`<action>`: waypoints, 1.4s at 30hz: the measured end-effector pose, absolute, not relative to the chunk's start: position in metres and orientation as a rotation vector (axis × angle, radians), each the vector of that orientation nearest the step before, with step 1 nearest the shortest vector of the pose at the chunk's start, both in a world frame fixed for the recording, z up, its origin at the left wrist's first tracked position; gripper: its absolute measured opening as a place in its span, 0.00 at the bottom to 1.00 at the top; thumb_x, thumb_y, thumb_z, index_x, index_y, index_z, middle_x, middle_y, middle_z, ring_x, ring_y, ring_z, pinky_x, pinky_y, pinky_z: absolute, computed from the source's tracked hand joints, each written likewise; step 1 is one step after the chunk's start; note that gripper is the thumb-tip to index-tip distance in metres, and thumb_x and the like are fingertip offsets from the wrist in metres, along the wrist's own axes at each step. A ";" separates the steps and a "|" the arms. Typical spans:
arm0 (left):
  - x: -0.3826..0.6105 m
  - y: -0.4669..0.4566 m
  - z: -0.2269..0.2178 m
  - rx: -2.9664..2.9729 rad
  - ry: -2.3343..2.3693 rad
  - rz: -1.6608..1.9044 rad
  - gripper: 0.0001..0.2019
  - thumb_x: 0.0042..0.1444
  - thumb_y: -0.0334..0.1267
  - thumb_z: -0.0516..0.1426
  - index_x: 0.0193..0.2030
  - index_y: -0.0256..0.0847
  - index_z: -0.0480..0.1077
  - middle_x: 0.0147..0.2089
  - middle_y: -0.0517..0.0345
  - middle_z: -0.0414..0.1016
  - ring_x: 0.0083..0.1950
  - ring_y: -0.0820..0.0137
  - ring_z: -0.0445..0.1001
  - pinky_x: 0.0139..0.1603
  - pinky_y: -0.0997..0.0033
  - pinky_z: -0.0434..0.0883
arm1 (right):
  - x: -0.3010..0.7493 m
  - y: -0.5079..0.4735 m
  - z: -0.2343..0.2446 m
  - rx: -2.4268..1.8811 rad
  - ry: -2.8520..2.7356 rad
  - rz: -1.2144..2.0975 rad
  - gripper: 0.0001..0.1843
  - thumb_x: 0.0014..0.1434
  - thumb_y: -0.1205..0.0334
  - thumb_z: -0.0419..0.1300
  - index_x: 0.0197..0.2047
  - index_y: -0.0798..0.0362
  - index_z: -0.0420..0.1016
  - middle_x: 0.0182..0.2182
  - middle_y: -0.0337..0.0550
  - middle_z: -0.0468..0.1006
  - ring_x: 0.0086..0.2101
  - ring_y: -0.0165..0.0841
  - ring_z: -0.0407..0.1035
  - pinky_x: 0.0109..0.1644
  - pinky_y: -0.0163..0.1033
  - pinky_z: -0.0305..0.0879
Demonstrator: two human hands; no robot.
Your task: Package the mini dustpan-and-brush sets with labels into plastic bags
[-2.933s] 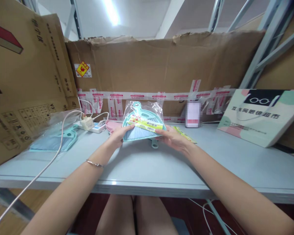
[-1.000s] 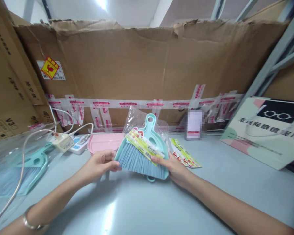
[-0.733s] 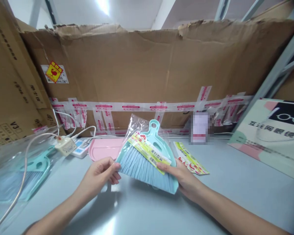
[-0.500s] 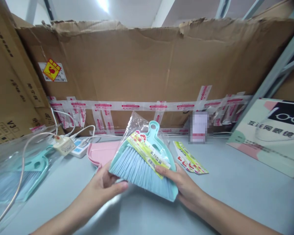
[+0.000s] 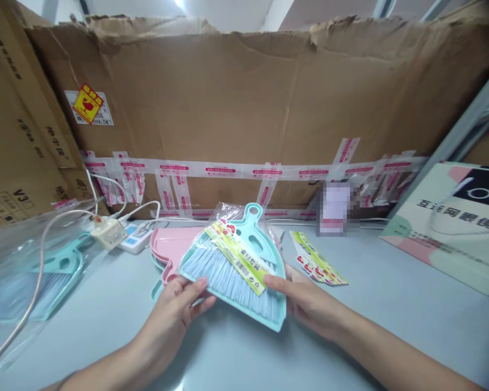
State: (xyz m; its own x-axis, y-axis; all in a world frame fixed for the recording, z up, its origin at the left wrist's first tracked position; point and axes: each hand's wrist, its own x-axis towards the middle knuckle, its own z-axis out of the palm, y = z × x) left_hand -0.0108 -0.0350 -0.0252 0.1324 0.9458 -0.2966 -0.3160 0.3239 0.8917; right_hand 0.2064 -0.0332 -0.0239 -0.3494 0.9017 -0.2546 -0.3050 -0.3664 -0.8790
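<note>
A mint-green dustpan and brush set [image 5: 224, 279], partly in a clear plastic bag, is held up between my two hands, handle pointing away. Across it lies a yellow-green printed card label [image 5: 238, 255]. My left hand [image 5: 183, 304] pinches the set's lower left corner, thumb on top. On the right edge, my right hand [image 5: 301, 290] grips the set with its thumb by the label's lower end; its other fingers are hidden underneath. Behind the set, a pink dustpan [image 5: 171, 244] rests on the table, partly covered, with a mint-green piece showing under it.
More printed card labels [image 5: 320, 260] lie on the table right of the set. At left are a bagged dustpan and brush set [image 5: 61, 277], a power strip [image 5: 136, 239] and a white cable [image 5: 41, 271]. A large cardboard box [image 5: 228, 98] stands behind; a printed bag [image 5: 452, 228] is at right.
The set has tilted and dropped slightly, showing its front lip. My left hand has closed its thumb onto the set's lower left corner; the bag's top has sunk lower.
</note>
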 end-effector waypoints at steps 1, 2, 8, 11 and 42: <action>-0.011 -0.035 -0.026 0.766 1.051 1.065 0.13 0.45 0.42 0.65 0.37 0.39 0.74 0.42 0.55 0.77 0.42 0.70 0.74 0.42 0.75 0.72 | 0.206 -0.034 -0.024 -0.981 -0.942 1.845 0.35 0.48 0.55 0.68 0.57 0.52 0.63 0.49 0.49 0.76 0.44 0.36 0.74 0.46 0.40 0.71; -0.010 -0.035 -0.026 0.772 1.063 1.068 0.13 0.46 0.43 0.65 0.38 0.40 0.74 0.43 0.55 0.77 0.41 0.70 0.74 0.40 0.75 0.72 | 0.206 -0.035 -0.025 -0.971 -0.926 1.859 0.34 0.48 0.55 0.68 0.57 0.52 0.62 0.49 0.49 0.76 0.44 0.36 0.74 0.46 0.40 0.71; -0.009 -0.040 -0.024 0.836 1.038 1.021 0.18 0.49 0.46 0.62 0.46 0.41 0.72 0.52 0.51 0.74 0.49 0.63 0.73 0.43 0.70 0.72 | 0.204 -0.039 -0.023 -0.937 -0.891 1.900 0.37 0.45 0.59 0.69 0.58 0.51 0.62 0.49 0.48 0.76 0.45 0.37 0.73 0.48 0.40 0.70; -0.009 -0.041 -0.023 0.818 0.965 0.975 0.18 0.48 0.43 0.64 0.46 0.40 0.72 0.53 0.50 0.73 0.52 0.61 0.72 0.47 0.67 0.72 | 0.205 -0.040 -0.020 -0.922 -0.969 1.908 0.43 0.40 0.57 0.72 0.58 0.50 0.61 0.51 0.51 0.74 0.48 0.40 0.71 0.48 0.42 0.69; -0.009 -0.045 -0.008 0.388 0.981 1.340 0.16 0.27 0.33 0.72 0.21 0.39 0.69 0.27 0.68 0.73 0.32 0.76 0.73 0.37 0.79 0.75 | 0.212 -0.046 -0.041 -0.792 -1.486 1.315 0.38 0.49 0.48 0.64 0.60 0.47 0.56 0.41 0.46 0.78 0.42 0.39 0.73 0.51 0.48 0.64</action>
